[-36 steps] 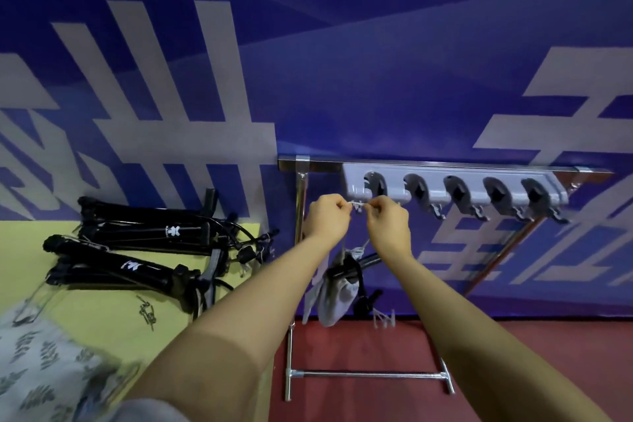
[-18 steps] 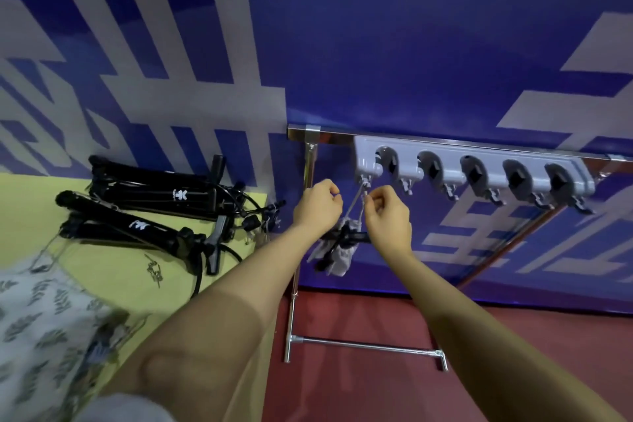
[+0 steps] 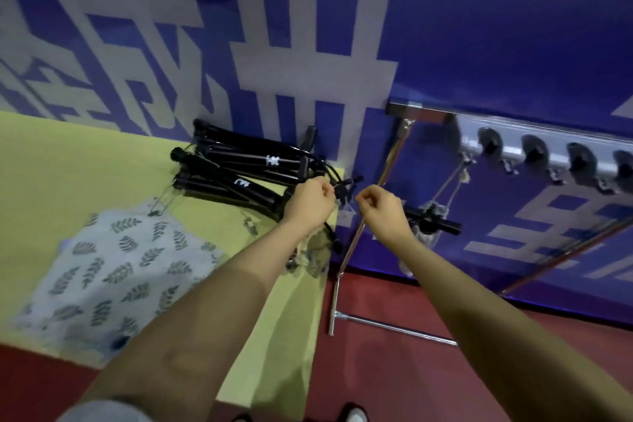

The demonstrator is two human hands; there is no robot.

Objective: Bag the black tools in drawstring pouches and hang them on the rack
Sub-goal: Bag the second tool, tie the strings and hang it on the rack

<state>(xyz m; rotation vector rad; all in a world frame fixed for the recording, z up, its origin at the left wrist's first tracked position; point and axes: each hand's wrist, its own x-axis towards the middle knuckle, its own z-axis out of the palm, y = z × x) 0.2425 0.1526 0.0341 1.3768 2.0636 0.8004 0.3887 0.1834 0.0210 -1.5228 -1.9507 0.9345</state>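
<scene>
- Black tools: piled against the blue wall on the yellow table, left of the rack; long rigid tubes with white markings, trailing thin cables.
- Probably stiff and moderately weighty, smooth and a little slick; best taken around the mid-shaft, clear of the loose cables that could snag.
- One bagged tool hanging below the rack's leftmost hook, cord looped up to it, black end poking out of the pale pouch; soft cloth, cord the only sensible hold.
- Rack: grey moulded bar with rounded dark clamps and small hooks, on a shiny metal frame.
- Left hand: left of the rack, over the table's edge by the tool pile, fingers curled; blur hides whether anything is pinched.
- Right hand: nearer the rack, beside the hanging pouch, fingers loosely curled on nothing visible.
- Leaf-print pouches: farthest left of the rack, limp patterned cloth lying flat on the table.
</scene>
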